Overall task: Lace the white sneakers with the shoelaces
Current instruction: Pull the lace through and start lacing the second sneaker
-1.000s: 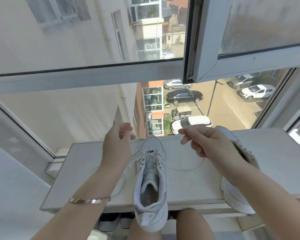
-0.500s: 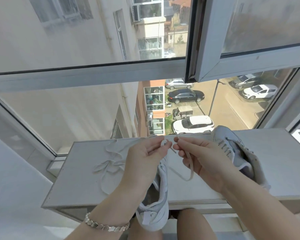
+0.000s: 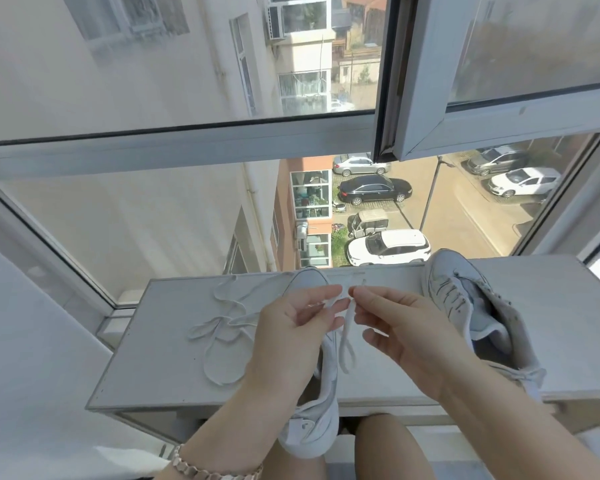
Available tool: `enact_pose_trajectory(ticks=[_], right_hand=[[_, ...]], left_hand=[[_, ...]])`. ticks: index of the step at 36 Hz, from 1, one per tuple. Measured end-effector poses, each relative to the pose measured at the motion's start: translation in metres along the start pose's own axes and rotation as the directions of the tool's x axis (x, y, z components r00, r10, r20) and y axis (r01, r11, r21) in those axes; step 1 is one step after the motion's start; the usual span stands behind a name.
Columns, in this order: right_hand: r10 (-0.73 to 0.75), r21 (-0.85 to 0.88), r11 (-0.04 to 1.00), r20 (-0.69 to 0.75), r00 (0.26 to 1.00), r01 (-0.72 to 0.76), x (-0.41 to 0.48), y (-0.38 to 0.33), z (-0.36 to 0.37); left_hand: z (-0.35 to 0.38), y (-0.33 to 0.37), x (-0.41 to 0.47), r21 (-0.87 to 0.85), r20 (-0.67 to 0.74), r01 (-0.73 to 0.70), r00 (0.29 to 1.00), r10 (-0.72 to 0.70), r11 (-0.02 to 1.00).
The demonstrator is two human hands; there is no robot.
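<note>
The white sneaker (image 3: 321, 431) at the pale grey table's (image 3: 174, 375) middle hangs its heel over the near edge, bare tabletop to its right. Above it the left hand (image 3: 291, 330) and right hand (image 3: 406, 330) pinch a flat white shoelace (image 3: 347, 334), fingertips almost meeting

— Where do the two sneakers sit?

— Both are on the bench (image 3: 160, 344). The middle sneaker (image 3: 317, 420) points its toe at the window (image 3: 187, 147), and its heel hangs over the near edge. The right sneaker (image 3: 465, 306) lies well apart at the bench's right end, partly behind the right forearm.

— And the laces?

— The loose shoelace (image 3: 222, 327) sprawls on the bench, left of the middle sneaker. The held shoelace (image 3: 349, 318) hangs in a loop between the left hand (image 3: 291, 334) and the right hand (image 3: 406, 327). Both pinch it above that sneaker's front.

— What's behind?

— The window, just beyond the bench's far edge.
</note>
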State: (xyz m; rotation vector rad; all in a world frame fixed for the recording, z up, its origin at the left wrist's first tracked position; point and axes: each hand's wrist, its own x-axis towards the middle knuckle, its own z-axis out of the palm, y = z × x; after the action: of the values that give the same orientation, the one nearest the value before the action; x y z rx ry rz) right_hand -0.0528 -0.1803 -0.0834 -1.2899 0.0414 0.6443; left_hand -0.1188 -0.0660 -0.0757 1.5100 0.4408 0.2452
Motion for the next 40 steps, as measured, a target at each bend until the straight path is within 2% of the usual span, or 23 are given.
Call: enact_pose_trajectory(ticks=[8,15,26,31,35,40], right_hand=[[-0.011,0.052,0.999,-0.003,1.0,0.011,0.001,0.0023,-0.0031],[-0.079,0.025,0.997,0.072,0.994,0.077,-0.0025,0.0016,-0.0034],[-0.165,-0.125,0.978,0.013,0.986,0.166,-0.0016,0.002,-0.0059],[-0.268,-0.246,0.933,0.008,0.963,0.262,-0.001,-0.0001,-0.0054],[-0.354,-0.294,0.894,0.001,0.935,0.339,-0.0016,-0.0021,-0.0037],[-0.428,-0.317,0.853,0.029,0.903,0.414,-0.0059,-0.0063,0.0001]], left_hand=[[0.0036,-0.0009,-0.0045,0.005,0.022,-0.074,0.997,0.074,0.997],[0.0036,-0.0015,-0.005,0.038,0.01,-0.078,0.997,0.078,0.996],[0.0034,-0.0026,-0.004,0.065,0.01,-0.081,0.997,0.08,0.995],[0.0024,-0.0046,-0.0015,0.071,0.007,-0.054,0.999,0.053,0.996],[0.0045,-0.0028,0.0005,0.062,0.067,-0.071,0.996,0.067,0.996],[0.0072,-0.0025,0.0039,0.194,0.221,-0.18,0.966,0.135,0.964]])
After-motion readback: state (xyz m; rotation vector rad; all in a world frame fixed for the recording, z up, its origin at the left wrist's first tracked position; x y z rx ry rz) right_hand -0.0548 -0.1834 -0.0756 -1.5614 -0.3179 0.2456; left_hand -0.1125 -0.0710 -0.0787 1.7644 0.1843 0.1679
